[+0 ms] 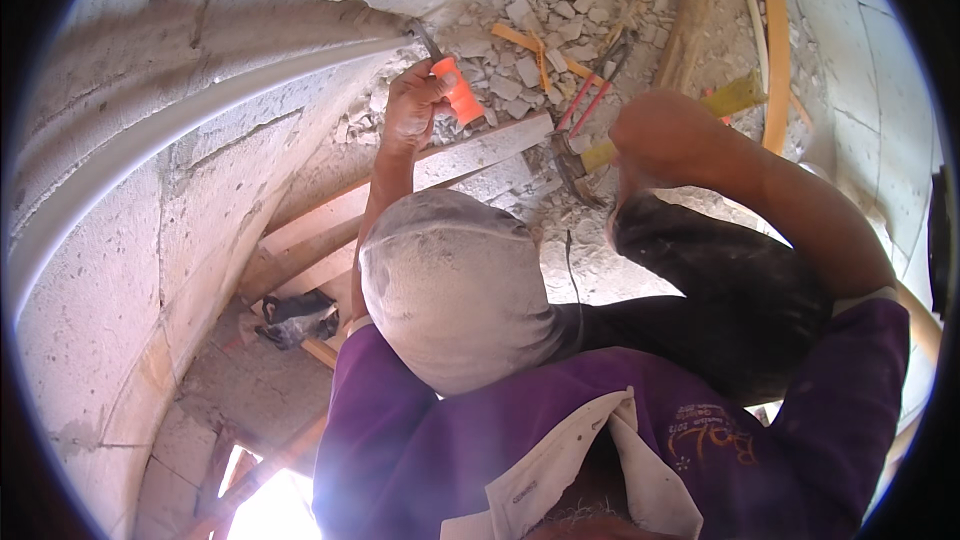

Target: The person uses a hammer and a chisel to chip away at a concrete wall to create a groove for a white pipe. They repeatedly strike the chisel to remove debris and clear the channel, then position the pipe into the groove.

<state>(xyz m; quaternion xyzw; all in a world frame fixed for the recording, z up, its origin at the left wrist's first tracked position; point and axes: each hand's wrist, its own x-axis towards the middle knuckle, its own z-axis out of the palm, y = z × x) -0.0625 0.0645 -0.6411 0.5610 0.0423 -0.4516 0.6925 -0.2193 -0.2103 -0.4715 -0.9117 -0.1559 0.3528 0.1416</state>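
My left hand (pixel 408 108) is closed round the orange grip of a chisel (pixel 460 92). The chisel's metal shaft reaches up to the wall, where its tip meets the end of a rough groove (pixel 330 15). A white pipe (pixel 220 98) runs along the wall, its far end close to that tip. Off to the right, my right hand (pixel 665 135) is wrapped round the yellow handle of a hammer (pixel 572 175). The dark hammer head hangs low between my knees, apart from the chisel. Beside it lies a tool with red handles (pixel 590 95).
Broken block rubble (pixel 565 5) covers the floor ahead. A round timber (pixel 690 15) and an orange-brown strip (pixel 774 60) lie at the right. Wooden planks (pixel 490 145) stretch along the left wall. A dark crumpled object (pixel 300 320) sits lower left.
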